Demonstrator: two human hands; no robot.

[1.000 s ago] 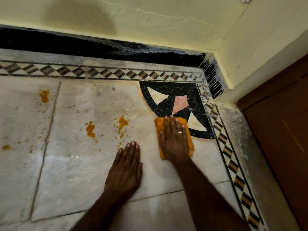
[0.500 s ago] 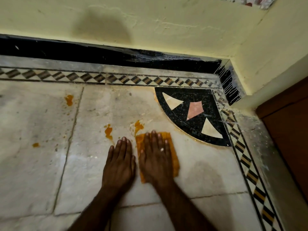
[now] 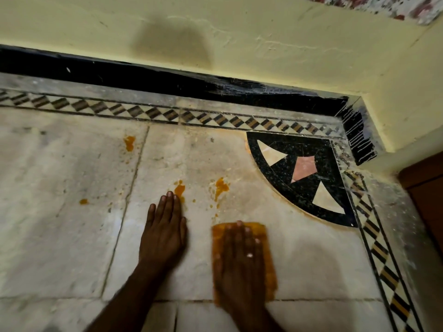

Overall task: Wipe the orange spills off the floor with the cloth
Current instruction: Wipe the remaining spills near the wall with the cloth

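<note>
My right hand (image 3: 241, 259) lies flat on an orange cloth (image 3: 268, 267), pressing it onto the pale marble floor (image 3: 311, 255). My left hand (image 3: 165, 233) rests flat on the floor beside it, fingers together, its fingertips touching an orange spill (image 3: 179, 190). A second orange spill (image 3: 221, 186) lies just beyond the cloth. Another orange spill (image 3: 129, 143) sits farther back, and a small orange spot (image 3: 83, 201) lies to the left.
A black skirting (image 3: 167, 80) and yellow wall (image 3: 239, 44) bound the floor at the back. A black inlaid corner panel (image 3: 304, 173) and a checkered border strip (image 3: 381, 250) lie to the right. A brown wooden door (image 3: 426, 200) stands at the far right.
My right hand has dragged the cloth back toward me, away from the black corner panel and the spills. My left hand stayed planted on the floor.
</note>
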